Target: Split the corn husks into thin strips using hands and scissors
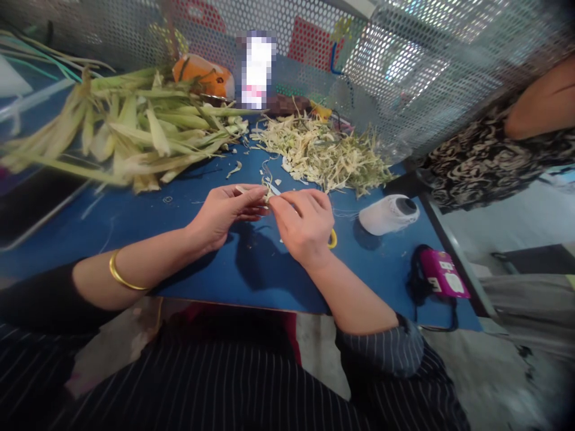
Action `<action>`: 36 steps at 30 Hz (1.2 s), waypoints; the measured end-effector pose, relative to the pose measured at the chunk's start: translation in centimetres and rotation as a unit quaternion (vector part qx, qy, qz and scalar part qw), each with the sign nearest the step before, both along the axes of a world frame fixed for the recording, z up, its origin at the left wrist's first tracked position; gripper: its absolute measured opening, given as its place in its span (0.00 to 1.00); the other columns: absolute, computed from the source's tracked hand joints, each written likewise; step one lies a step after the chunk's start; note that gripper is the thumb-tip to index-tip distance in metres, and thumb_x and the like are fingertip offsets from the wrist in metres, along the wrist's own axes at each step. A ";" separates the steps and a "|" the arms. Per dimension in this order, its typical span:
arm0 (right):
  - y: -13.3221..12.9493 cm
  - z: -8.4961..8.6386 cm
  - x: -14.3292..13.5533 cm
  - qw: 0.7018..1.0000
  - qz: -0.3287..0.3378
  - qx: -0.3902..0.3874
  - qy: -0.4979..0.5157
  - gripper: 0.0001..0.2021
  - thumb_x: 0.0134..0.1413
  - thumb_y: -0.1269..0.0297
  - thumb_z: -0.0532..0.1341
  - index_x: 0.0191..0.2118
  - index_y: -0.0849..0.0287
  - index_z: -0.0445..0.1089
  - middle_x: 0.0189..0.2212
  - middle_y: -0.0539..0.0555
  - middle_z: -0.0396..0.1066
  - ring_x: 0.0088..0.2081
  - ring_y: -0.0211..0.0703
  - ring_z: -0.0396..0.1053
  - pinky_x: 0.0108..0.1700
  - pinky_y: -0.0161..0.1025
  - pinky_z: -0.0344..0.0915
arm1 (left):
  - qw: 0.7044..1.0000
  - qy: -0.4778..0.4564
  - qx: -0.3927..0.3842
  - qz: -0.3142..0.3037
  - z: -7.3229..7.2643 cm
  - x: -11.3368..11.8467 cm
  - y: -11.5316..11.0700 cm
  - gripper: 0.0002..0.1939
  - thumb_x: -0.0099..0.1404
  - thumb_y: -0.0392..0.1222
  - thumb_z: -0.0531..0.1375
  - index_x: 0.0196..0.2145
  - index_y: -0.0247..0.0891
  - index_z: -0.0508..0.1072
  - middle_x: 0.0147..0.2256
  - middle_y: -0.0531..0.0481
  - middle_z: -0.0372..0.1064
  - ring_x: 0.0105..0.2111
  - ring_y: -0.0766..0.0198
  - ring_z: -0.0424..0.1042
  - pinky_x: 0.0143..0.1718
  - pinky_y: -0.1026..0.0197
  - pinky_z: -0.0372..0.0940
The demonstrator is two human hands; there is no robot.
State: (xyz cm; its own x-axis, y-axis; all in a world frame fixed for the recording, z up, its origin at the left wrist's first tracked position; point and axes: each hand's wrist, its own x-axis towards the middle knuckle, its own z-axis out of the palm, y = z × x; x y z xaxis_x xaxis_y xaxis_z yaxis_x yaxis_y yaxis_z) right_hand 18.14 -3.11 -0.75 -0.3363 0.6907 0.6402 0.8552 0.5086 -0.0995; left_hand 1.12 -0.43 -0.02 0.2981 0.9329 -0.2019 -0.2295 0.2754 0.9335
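In the head view, the left hand [218, 215] and right hand [305, 224] meet above the blue tabletop [368, 263], fingers of both pinching a small pale husk piece [268, 195]; long husks [148, 129] lie heaped beyond, shredded strips [323, 149] farther right, near a white thread cone [381, 216]

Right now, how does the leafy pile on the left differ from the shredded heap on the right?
The leafy pile has long, broad blades; the shredded heap is mostly thin strips. The leafy pile spreads wider, while the shredded heap is more compact. The leafy pile shows more green; the shredded heap is mostly pale cream. Both are loose plant matter on the blue table.
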 end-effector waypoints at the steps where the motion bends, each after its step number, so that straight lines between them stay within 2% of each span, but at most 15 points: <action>1: 0.0 -0.1 0.0 1.000 0.007 0.000 -0.012 0.12 0.63 0.67 0.52 0.43 0.49 0.72 0.39 0.52 0.75 0.39 0.42 0.69 0.53 0.45 0.55 | 1.000 -0.012 -0.012 -0.004 -0.2 0.0 0.1 0.19 0.52 0.49 0.69 0.38 0.35 0.79 0.33 0.45 0.77 0.30 0.64 0.75 0.35 0.62 0.69; 4: 0.0 -0.2 0.0 0.999 0.045 -0.013 -0.029 0.12 0.63 0.68 0.53 0.44 0.49 0.72 0.41 0.51 0.76 0.41 0.41 0.70 0.57 0.47 0.53 | 0.998 -0.045 -0.052 0.008 -0.5 0.0 0.4 0.15 0.50 0.41 0.71 0.36 0.35 0.79 0.33 0.46 0.77 0.30 0.64 0.75 0.36 0.62 0.70; 6: 0.0 0.1 0.0 0.997 0.072 -0.018 0.004 0.10 0.61 0.66 0.56 0.45 0.50 0.72 0.41 0.51 0.76 0.43 0.42 0.70 0.58 0.47 0.54 | 0.995 -0.060 -0.072 0.033 -0.6 0.0 0.6 0.12 0.49 0.38 0.71 0.34 0.35 0.79 0.31 0.47 0.77 0.29 0.65 0.75 0.35 0.62 0.70; 8: 0.1 0.4 0.1 0.994 0.062 -0.019 0.093 0.09 0.60 0.64 0.58 0.45 0.52 0.72 0.41 0.52 0.75 0.44 0.43 0.70 0.55 0.46 0.58 | 0.994 -0.062 -0.077 0.046 -0.4 -0.1 0.7 0.11 0.49 0.37 0.71 0.32 0.36 0.78 0.29 0.48 0.76 0.28 0.65 0.75 0.33 0.64 0.70; 10: 0.4 0.6 0.3 0.978 0.016 -0.034 0.206 0.09 0.59 0.63 0.58 0.44 0.54 0.72 0.41 0.54 0.74 0.45 0.43 0.69 0.52 0.45 0.62 | 0.995 -0.057 -0.073 0.045 -0.1 -0.1 0.7 0.10 0.50 0.37 0.70 0.33 0.36 0.78 0.29 0.49 0.76 0.28 0.65 0.75 0.30 0.65 0.70; 12: 0.8 0.7 0.6 0.954 -0.009 -0.086 0.288 0.09 0.59 0.64 0.58 0.44 0.55 0.72 0.42 0.54 0.73 0.45 0.43 0.69 0.50 0.44 0.64 | 0.995 -0.051 -0.072 0.039 0.0 -0.2 0.7 0.11 0.51 0.38 0.70 0.34 0.36 0.78 0.30 0.48 0.76 0.29 0.65 0.75 0.29 0.65 0.69; 14: 1.2 0.7 0.7 0.930 0.017 -0.176 0.321 0.09 0.57 0.64 0.60 0.43 0.55 0.72 0.42 0.54 0.74 0.44 0.42 0.70 0.50 0.43 0.64 | 0.995 -0.049 -0.079 0.036 0.1 -0.2 0.6 0.11 0.52 0.37 0.70 0.34 0.35 0.78 0.29 0.48 0.76 0.28 0.65 0.75 0.29 0.65 0.69; 17: 1.3 0.5 0.6 0.912 0.049 -0.254 0.319 0.06 0.56 0.64 0.61 0.38 0.56 0.74 0.37 0.52 0.76 0.39 0.40 0.72 0.47 0.40 0.65 | 0.995 -0.051 -0.084 0.023 0.0 -0.2 0.6 0.12 0.51 0.36 0.70 0.35 0.34 0.77 0.29 0.48 0.76 0.29 0.65 0.75 0.32 0.64 0.70; 21: 1.1 0.4 0.2 0.935 0.042 -0.212 0.280 0.05 0.57 0.63 0.61 0.33 0.56 0.74 0.32 0.50 0.75 0.35 0.39 0.71 0.42 0.38 0.63 | 0.997 -0.041 -0.065 0.005 -0.2 -0.2 0.5 0.15 0.48 0.37 0.72 0.34 0.33 0.76 0.29 0.48 0.75 0.29 0.64 0.75 0.33 0.63 0.69; 26: 0.5 0.7 -0.1 0.958 0.010 -0.165 0.236 0.09 0.56 0.62 0.61 0.27 0.58 0.72 0.26 0.49 0.73 0.31 0.38 0.68 0.42 0.39 0.61 | 0.998 -0.002 -0.008 0.056 -0.2 0.0 0.4 0.17 0.43 0.39 0.73 0.31 0.33 0.76 0.26 0.50 0.74 0.26 0.67 0.73 0.32 0.62 0.68; 28: 0.3 0.8 -0.3 0.945 0.000 -0.189 0.267 0.10 0.55 0.63 0.61 0.25 0.59 0.71 0.24 0.48 0.72 0.29 0.36 0.67 0.39 0.37 0.61 | 0.996 0.029 0.038 0.074 -0.1 0.2 0.3 0.16 0.44 0.39 0.73 0.31 0.33 0.77 0.25 0.50 0.74 0.25 0.67 0.71 0.31 0.63 0.67; 30: 0.3 0.8 -0.4 0.917 -0.006 -0.240 0.317 0.10 0.54 0.61 0.61 0.25 0.60 0.71 0.23 0.48 0.71 0.27 0.35 0.66 0.35 0.35 0.61 | 0.993 0.054 0.073 0.077 -0.1 0.2 0.2 0.14 0.45 0.39 0.72 0.31 0.33 0.77 0.25 0.50 0.73 0.25 0.68 0.71 0.30 0.63 0.66; 33: 0.5 1.3 0.0 0.888 -0.005 -0.311 0.340 0.14 0.56 0.57 0.59 0.27 0.60 0.72 0.23 0.49 0.72 0.27 0.36 0.65 0.33 0.35 0.61 | 0.993 0.058 0.074 0.074 0.0 0.1 0.4 0.14 0.46 0.40 0.71 0.31 0.33 0.77 0.25 0.49 0.73 0.25 0.67 0.71 0.29 0.63 0.65; 34: 0.6 1.6 0.3 0.892 -0.005 -0.318 0.322 0.15 0.58 0.55 0.57 0.28 0.60 0.72 0.25 0.50 0.73 0.28 0.37 0.66 0.33 0.35 0.61 | 0.993 0.055 0.066 0.076 0.0 0.0 0.5 0.14 0.46 0.40 0.71 0.31 0.34 0.77 0.25 0.49 0.74 0.25 0.66 0.71 0.29 0.63 0.65; 36: 0.4 2.4 1.2 0.923 -0.025 -0.303 0.237 0.14 0.59 0.55 0.55 0.34 0.59 0.73 0.31 0.52 0.75 0.32 0.39 0.69 0.37 0.36 0.62 | 0.994 0.048 0.049 0.083 0.0 -0.2 0.8 0.14 0.46 0.41 0.71 0.31 0.34 0.77 0.26 0.49 0.74 0.25 0.66 0.72 0.28 0.63 0.65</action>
State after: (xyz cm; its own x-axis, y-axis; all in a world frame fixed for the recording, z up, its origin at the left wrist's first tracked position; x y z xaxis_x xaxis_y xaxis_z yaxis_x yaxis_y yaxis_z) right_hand 19.35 -2.68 1.65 -0.0746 0.9774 0.1979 0.6632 0.1968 -0.7221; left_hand 0.88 0.38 0.01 0.1218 0.9844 -0.1273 -0.1729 0.1473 0.9739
